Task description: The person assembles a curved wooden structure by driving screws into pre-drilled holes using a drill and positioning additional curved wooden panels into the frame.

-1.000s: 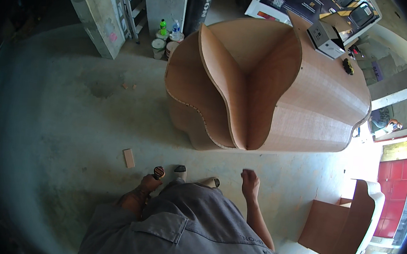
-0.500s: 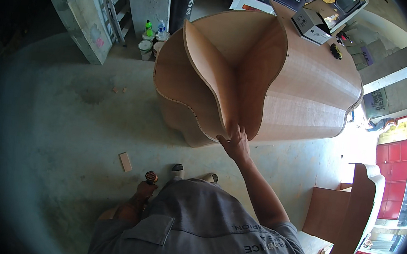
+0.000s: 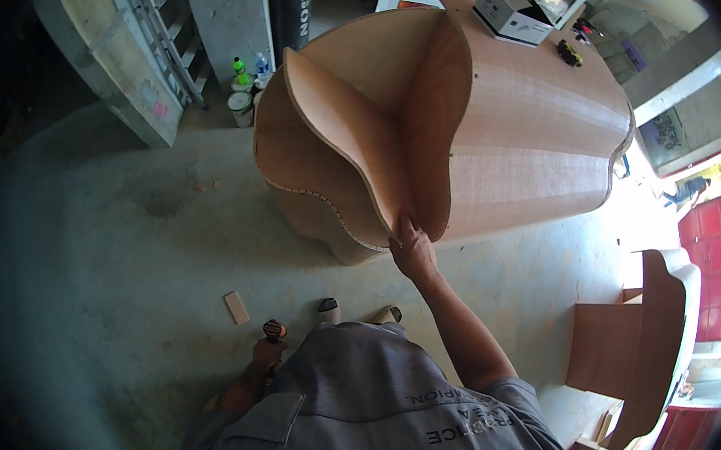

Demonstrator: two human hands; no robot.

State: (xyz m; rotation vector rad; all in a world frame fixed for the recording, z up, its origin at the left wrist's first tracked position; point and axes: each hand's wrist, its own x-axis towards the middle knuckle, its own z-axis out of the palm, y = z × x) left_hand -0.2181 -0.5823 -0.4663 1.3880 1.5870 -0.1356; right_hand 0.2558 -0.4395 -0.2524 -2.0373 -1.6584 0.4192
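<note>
My right hand grips the near edge of a curved plywood panel, its fingers wrapped over the rim. The panel stands within the open end of a large wavy-sided plywood structure. Low by my left side, my left hand is closed around a cordless drill, black and orange, seen from its end. Most of the drill's grip is hidden by the hand.
A white box and a yellow-black tool lie on the structure. A wood offcut is on the floor. Paint cans and a ladder stand at the far left, a second plywood piece at right. Another person is far off.
My right hand has gone from spread fingers on the panel to a closed grip on its edge. The panel's upper end has swung left. The drill stays in my left hand.
</note>
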